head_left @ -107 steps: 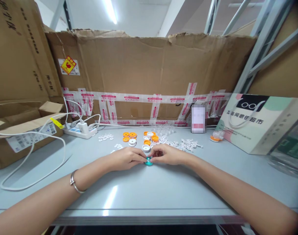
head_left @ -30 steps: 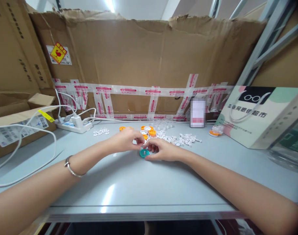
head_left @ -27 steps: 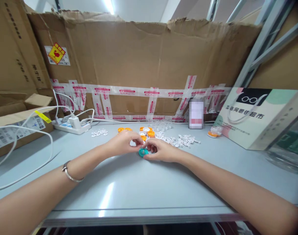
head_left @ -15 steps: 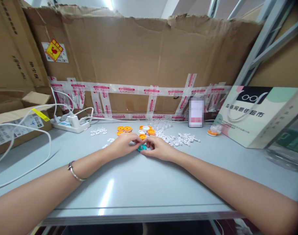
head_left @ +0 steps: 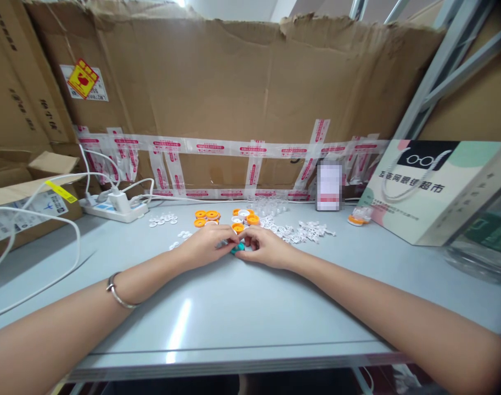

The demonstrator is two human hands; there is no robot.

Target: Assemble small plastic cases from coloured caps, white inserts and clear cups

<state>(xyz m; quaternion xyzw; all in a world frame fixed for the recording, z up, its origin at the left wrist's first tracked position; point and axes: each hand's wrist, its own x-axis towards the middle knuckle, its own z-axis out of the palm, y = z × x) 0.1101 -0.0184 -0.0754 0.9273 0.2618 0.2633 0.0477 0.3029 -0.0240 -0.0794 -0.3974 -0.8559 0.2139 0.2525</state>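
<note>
My right hand [head_left: 264, 248] curls its thumb and fingers around a small teal round plastic part [head_left: 238, 248] low over the table. From the other side my left hand [head_left: 207, 245] meets it, fingertips pinched together right above the teal part. Whatever lies between the left fingertips is hidden. Just beyond the hands are orange and white round plastic parts [head_left: 253, 219], with more orange round parts [head_left: 200, 214] to the left. A heap of small white plastic pieces [head_left: 305, 232] spreads out to the right of my right hand.
Clear plastic pieces [head_left: 270, 206] lie behind the heap. A phone [head_left: 329, 185] leans against the large cardboard box [head_left: 217, 88]. On the left are a power strip [head_left: 130, 213] with white cables and an open carton [head_left: 23, 219]. A paper bag [head_left: 423, 208] stands at right.
Less of the teal part shows between my hands, and the left fingers have shifted slightly over it. The whole view has moved a little.
</note>
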